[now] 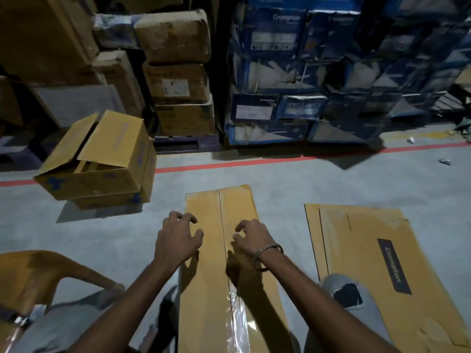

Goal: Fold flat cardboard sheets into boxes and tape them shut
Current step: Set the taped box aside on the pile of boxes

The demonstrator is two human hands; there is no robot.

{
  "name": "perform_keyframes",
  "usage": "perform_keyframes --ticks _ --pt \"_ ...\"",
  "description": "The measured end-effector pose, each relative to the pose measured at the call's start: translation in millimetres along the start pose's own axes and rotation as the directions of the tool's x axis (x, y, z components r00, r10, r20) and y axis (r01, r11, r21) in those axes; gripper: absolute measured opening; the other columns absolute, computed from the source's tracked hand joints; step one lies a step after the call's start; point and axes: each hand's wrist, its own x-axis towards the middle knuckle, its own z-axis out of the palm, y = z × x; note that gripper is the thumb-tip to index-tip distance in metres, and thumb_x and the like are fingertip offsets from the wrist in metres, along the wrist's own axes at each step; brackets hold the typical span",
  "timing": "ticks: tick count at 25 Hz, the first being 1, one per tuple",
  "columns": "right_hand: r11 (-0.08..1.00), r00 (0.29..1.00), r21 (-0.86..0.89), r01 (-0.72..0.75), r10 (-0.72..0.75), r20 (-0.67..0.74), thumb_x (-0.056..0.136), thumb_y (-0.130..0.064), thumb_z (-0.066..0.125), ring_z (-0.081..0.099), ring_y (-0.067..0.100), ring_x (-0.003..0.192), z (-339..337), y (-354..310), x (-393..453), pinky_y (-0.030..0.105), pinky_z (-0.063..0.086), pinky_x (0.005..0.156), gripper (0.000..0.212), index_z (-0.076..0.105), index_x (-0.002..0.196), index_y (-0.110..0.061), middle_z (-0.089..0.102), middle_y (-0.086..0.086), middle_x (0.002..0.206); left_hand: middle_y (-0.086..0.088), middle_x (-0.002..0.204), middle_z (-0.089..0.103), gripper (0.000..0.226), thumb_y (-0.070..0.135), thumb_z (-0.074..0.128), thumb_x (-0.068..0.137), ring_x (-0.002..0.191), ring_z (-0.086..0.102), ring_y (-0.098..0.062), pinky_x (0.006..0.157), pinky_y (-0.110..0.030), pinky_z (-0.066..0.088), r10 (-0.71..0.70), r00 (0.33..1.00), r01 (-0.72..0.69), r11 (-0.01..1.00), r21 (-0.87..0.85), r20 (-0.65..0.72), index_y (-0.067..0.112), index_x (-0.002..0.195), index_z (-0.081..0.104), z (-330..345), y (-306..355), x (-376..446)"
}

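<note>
Tape (pixel 238 324): clear strip lay on the seam nearer than both hands.
Box (pixel 204 289): lay under both hands, flaps meeting at the seam between them.
Left hand (pixel 177 238): fingers spread, curled, holding nothing.
Right hand (pixel 251 236): likewise clawed, empty.
Risk: untaped far seam might spring open if pressure slipped.
Flat sheet (pixel 382 263): beyond the right hand.
</note>
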Motion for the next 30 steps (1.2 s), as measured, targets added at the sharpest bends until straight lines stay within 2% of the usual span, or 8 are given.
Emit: perform_keyframes --ticks 6,12,15,17,19,22,26,30 --pt "0.979 0.98 0.06 -0.196 0.198 -0.028 0.094 -0.042 0.07 0.052 0.029 0.128 0.9 86.7 1.7 0.039 0.048 0.103 0.054 0.055 0.14 -0.019 0.052 0.01 0.138 -0.018 0.151 0.045 0.089 0.049 0.073 0.092 0.13 0.052 -0.037 0.106 -0.048 0.048 -0.394 0.867 0.485 0.807 -0.337 0.304 0.009 0.156 0.028 78.7 -34.7 -6.3" --pt "0.741 0.904 0.523 -0.421 0.39 0.175 0.079 -0.062 0.079 0.05 0.031 0.137 1.7 65.4 52.7 0.046 0.046 0.109 0.095 0.04 0.155 -0.022 0.046 0.008 0.157 -0.003 0.121 0.071 0.072 0.054 0.076 0.088 0.1 0.071 -0.023 0.075 -0.033 0.057 -0.416 0.802 0.598 0.537 -0.596 0.429 0.013 0.142 0.051 93.8 -39.1 19.8" --pt "0.676 0.906 0.618 -0.401 0.393 0.158 0.065 -0.062 0.084 0.061 0.025 0.12 21.0 59.0 51.8 0.043 0.054 0.096 0.093 0.049 0.143 -0.026 0.061 0.001 0.138 -0.005 0.118 0.074 0.074 0.063 0.08 0.08 0.1 0.074 -0.025 0.08 -0.039 0.062 -0.398 0.792 0.608 0.443 -0.659 0.463 0.019 0.135 0.058 90.4 -32.9 29.5" --pt "0.689 0.936 0.653 -0.314 0.34 0.091 0.078 -0.048 0.083 0.063 0.016 0.102 14.8 54.7 50.9 0.033 0.053 0.083 0.057 0.054 0.124 -0.032 0.066 -0.01 0.113 -0.004 0.119 0.072 0.073 0.059 0.082 0.081 0.101 0.071 -0.024 0.077 -0.038 0.06 -0.37 0.813 0.58 0.444 -0.683 0.45 0.018 0.135 0.054 81.6 -25.5 33.8" --pt "0.707 0.968 0.683 -0.186 0.252 0.003 0.084 -0.043 0.082 0.063 0.015 0.104 2.1 49.8 48.0 0.037 0.055 0.088 0.047 0.053 0.121 -0.038 0.064 -0.017 0.108 -0.001 0.121 0.067 0.071 0.054 0.08 0.084 0.101 0.068 -0.02 0.069 -0.031 0.055 -0.35 0.851 0.52 0.457 -0.721 0.392 0.02 0.138 0.047 65.1 -13.0 35.8" --pt "0.716 0.965 0.695 0.069 0.13 -0.229 0.086 -0.041 0.08 0.062 0.005 0.112 -20.4 36.1 36.4 0.036 0.056 0.095 0.055 0.052 0.133 -0.042 0.064 -0.02 0.12 0.007 0.12 0.062 0.07 0.051 0.076 0.089 0.098 0.062 -0.007 0.066 -0.025 0.05 -0.28 0.929 0.356 0.493 -0.794 0.243 0.025 0.144 0.04 31.2 11.7 32.5" --pt "0.695 0.909 0.657 0.291 0.013 -0.416 0.088 -0.04 0.08 0.055 -0.011 0.116 -42.5 25.5 13.9 0.015 0.052 0.088 0.073 0.038 0.148 -0.042 0.053 -0.027 0.134 0.013 0.131 0.056 0.083 0.05 0.076 0.084 0.108 0.058 0.002 0.081 -0.024 0.05 -0.183 0.983 0.117 0.515 -0.849 0.024 0.03 0.151 0.032 -5.9 27.6 14.5" --pt "0.617 0.921 0.74 0.266 0.063 -0.384 0.084 -0.029 0.086 0.06 0.002 0.119 -45.8 32.2 -0.9 0.024 0.057 0.093 0.071 0.04 0.137 -0.037 0.056 -0.015 0.135 0.021 0.128 0.055 0.094 0.056 0.087 0.074 0.112 0.058 0.002 0.094 -0.031 0.052 -0.125 0.992 0.057 0.446 -0.893 0.0 0.033 0.146 0.03 -23.8 31.0 -6.7"
